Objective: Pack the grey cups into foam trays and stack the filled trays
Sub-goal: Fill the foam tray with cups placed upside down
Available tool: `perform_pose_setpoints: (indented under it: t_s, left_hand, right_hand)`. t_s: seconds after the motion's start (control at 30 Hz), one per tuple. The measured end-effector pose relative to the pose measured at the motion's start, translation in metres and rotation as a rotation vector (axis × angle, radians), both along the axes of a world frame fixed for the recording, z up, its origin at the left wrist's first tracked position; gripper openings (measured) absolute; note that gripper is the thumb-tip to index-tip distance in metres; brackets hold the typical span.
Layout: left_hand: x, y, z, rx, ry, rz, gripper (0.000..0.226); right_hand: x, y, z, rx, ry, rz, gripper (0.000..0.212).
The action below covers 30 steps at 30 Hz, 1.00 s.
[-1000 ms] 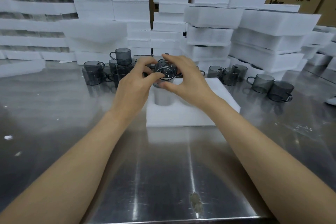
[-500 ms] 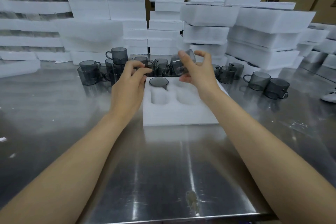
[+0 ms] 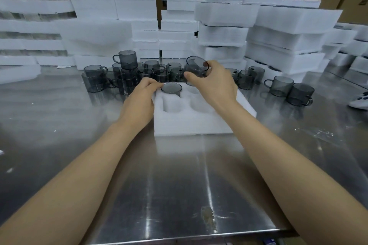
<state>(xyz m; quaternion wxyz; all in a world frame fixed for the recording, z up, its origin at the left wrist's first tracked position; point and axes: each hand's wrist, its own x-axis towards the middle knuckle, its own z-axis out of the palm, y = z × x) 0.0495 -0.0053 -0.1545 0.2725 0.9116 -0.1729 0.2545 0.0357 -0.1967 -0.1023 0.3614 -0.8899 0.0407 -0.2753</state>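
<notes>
While the right hand (image 3: 215,85) grips a grey cup (image 3: 196,66), tilted, in the air just above the far right pocket of the foam tray (image 3: 191,123), a second cup (image 3: 171,88) sits upright in the far left pocket. Left hand (image 3: 140,99): fingers curled, tips at that cup's left side; pinching or only touching, cannot tell. Tray lies flat on the steel worktop (image 3: 179,185). Loose cups (image 3: 127,77) cluster behind it, tray stacks (image 3: 225,32) beyond.

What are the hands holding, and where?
Right hand holds a tilted cup by its sides, near the rim. Left hand touches the rim of the trayed cup; grip unclear.
</notes>
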Motion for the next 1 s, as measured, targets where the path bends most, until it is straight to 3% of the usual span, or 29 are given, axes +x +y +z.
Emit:
perform_pose_setpoints:
  t_s: [0.1, 0.3, 0.47, 0.57, 0.77, 1.0]
  left_hand:
    - [-0.001, 0.000, 0.000, 0.010, -0.007, 0.003, 0.042]
    - [-0.001, 0.002, -0.001, 0.018, -0.042, 0.038, 0.047]
    - [0.001, 0.016, -0.001, -0.041, -0.169, 0.213, 0.058]
    - [0.005, 0.030, -0.001, -0.037, -0.187, 0.308, 0.059]
    - [0.014, 0.038, -0.009, 0.115, 0.043, 0.360, 0.060]
    - [0.017, 0.039, -0.012, 0.116, 0.050, 0.346, 0.056]
  right_hand:
    - [0.000, -0.001, -0.003, -0.096, 0.089, 0.011, 0.038]
    - [0.000, 0.000, -0.002, -0.262, 0.128, -0.038, 0.049]
    - [-0.001, 0.000, -0.006, -0.434, 0.111, 0.006, 0.067]
    - [-0.001, 0.002, -0.007, -0.540, 0.105, -0.011, 0.063]
    - [-0.001, 0.002, -0.004, -0.538, 0.123, 0.002, 0.059]
    - [0.001, 0.001, -0.002, -0.482, 0.127, -0.001, 0.057]
